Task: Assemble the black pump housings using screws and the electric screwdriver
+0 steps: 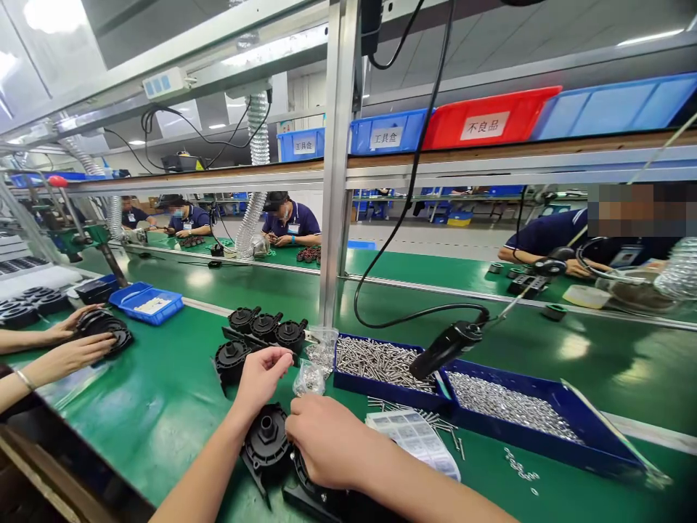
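Note:
My left hand [262, 378] is raised over the bench, thumb and fingers pinched; whatever they hold is too small to make out. Just right of its fingertips lies a small clear plastic bag [308, 380] of metal hardware. My right hand [327, 441] is curled with fingertips down at a black plastic housing [305, 476], which it partly covers; what is in those fingers is hidden. Between my forearms sits another round black housing [266, 436] with a raised hub. Several similar black housings [264, 325] stand behind my left hand.
Blue bins hold long screws [375, 361] and small metal nuts [512, 403]. A black electric screwdriver [446, 349] hangs over them on a cable. Loose screws, a clear compartment sheet [414, 439] and a metal post [332, 218] are nearby. A co-worker's hands [81, 349] hold black parts at left.

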A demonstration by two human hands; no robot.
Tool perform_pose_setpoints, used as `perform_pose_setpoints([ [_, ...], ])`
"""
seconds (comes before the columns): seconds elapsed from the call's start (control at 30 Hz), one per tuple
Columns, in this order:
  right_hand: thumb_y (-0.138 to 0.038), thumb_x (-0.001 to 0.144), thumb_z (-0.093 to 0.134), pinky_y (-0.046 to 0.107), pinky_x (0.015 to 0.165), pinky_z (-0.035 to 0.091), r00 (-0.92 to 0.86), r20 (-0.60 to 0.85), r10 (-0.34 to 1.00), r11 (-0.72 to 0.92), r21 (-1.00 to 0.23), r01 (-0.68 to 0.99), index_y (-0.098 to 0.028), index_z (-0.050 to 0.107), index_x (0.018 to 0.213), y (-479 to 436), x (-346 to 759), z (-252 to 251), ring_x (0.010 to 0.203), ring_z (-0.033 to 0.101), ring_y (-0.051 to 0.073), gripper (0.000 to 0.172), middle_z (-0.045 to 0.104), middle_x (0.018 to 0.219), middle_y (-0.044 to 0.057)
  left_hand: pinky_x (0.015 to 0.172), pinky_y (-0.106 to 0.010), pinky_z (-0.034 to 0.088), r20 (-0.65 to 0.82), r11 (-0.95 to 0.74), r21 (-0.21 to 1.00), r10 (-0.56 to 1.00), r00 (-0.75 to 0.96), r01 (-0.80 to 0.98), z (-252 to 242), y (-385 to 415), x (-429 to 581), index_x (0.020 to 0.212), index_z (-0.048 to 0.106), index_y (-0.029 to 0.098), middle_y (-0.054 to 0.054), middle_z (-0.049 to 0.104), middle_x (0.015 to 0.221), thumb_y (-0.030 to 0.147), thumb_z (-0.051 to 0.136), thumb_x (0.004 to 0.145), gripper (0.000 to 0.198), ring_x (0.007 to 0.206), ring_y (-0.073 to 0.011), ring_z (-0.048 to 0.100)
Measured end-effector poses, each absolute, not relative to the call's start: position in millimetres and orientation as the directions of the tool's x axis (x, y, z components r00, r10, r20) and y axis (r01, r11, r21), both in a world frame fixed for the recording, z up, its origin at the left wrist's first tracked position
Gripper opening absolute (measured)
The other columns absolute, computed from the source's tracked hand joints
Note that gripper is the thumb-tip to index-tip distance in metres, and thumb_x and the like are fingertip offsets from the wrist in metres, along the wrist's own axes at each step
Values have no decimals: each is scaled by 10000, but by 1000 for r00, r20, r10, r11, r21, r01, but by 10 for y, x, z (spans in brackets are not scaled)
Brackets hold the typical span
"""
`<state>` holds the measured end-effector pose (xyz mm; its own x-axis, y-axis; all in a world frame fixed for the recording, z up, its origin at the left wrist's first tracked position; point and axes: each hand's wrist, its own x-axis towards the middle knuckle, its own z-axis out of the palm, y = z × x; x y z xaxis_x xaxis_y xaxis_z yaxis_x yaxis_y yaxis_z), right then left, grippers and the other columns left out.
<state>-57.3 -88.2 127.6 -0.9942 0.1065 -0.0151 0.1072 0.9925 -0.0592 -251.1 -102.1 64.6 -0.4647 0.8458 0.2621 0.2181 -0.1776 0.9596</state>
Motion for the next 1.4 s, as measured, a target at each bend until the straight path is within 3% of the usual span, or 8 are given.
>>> perform_pose_setpoints([
  [0.17, -140, 822, 767, 357, 686, 488, -995, -82, 58, 997, 51, 54, -84, 761, 989, -963, -680, 1356, 860, 682, 279, 177, 718, 926, 125, 599, -252, 498, 245, -177, 967, 854, -459, 185, 643, -1025, -2517, 866, 789, 126, -79, 740, 760, 573, 803, 769, 458, 632, -158, 608],
  [0.5, -99, 928, 663, 354, 676, 506, -997, -54, 54, 999, 7, 54, -101, 726, 995, -971, -674, 1267, 848, 705, 283, 92, 734, 936, 125, 601, -257, 470, 202, -141, 977, 858, -472, 162, 653, -1037, -2482, 856, 786, 126, -73, 730, 756, 529, 790, 751, 416, 638, -161, 585],
  [0.6, -184, 968, 678, 353, 799, 537, -982, 27, 187, 974, -133, 182, -169, 703, 1190, -749, -563, 1392, 964, 732, 286, 224, 768, 1092, 99, 622, -262, 463, 195, -129, 977, 866, -460, 171, 664, -1053, -2470, 859, 787, 128, -77, 731, 772, 517, 790, 751, 404, 664, -168, 589],
  [0.7, -191, 1033, 623, 322, 1033, 475, -864, 61, 501, 850, -224, 477, -250, 645, 1385, -266, -389, 1491, 1247, 655, 256, 357, 709, 1341, 76, 640, -266, 459, 184, -113, 976, 881, -435, 184, 669, -1069, -2453, 857, 785, 128, -73, 723, 766, 510, 784, 765, 393, 671, -168, 582],
  [0.83, -53, 956, 642, 398, 906, 502, -657, -65, 751, 645, -139, 752, -71, 732, 1192, 385, -179, 1384, 1146, 688, 379, 253, 704, 1199, 250, 620, -259, 438, 155, -84, 978, 903, -401, 191, 655, -1077, -2442, 859, 781, 123, -65, 703, 747, 504, 768, 788, 389, 651, -157, 552],
  [1.07, -155, 924, 768, 320, 782, 527, -586, -175, 791, 565, -155, 810, -140, 728, 992, 676, -73, 1166, 864, 698, 210, 80, 741, 961, 53, 607, -257, 428, 110, -50, 983, 933, -343, 179, 617, -1086, -2469, 870, 777, 115, -74, 706, 755, 563, 785, 783, 457, 643, -151, 531],
  [1.2, -96, 915, 712, 331, 739, 505, -569, -112, 815, 545, -184, 818, -141, 728, 822, 653, -38, 1248, 834, 710, 247, 105, 747, 878, 85, 615, -262, 435, 70, -15, 987, 935, -349, 158, 617, -1093, -2483, 885, 780, 111, -78, 706, 762, 617, 812, 752, 524, 651, -155, 540],
  [1.4, -59, 943, 599, 358, 741, 475, -595, 75, 800, 584, -325, 744, -108, 758, 899, 544, 28, 1439, 947, 725, 353, 172, 759, 963, 196, 612, -253, 419, 63, -9, 987, 941, -333, 162, 622, -1084, -2491, 859, 780, 116, -77, 707, 769, 657, 830, 741, 556, 652, -146, 529],
])
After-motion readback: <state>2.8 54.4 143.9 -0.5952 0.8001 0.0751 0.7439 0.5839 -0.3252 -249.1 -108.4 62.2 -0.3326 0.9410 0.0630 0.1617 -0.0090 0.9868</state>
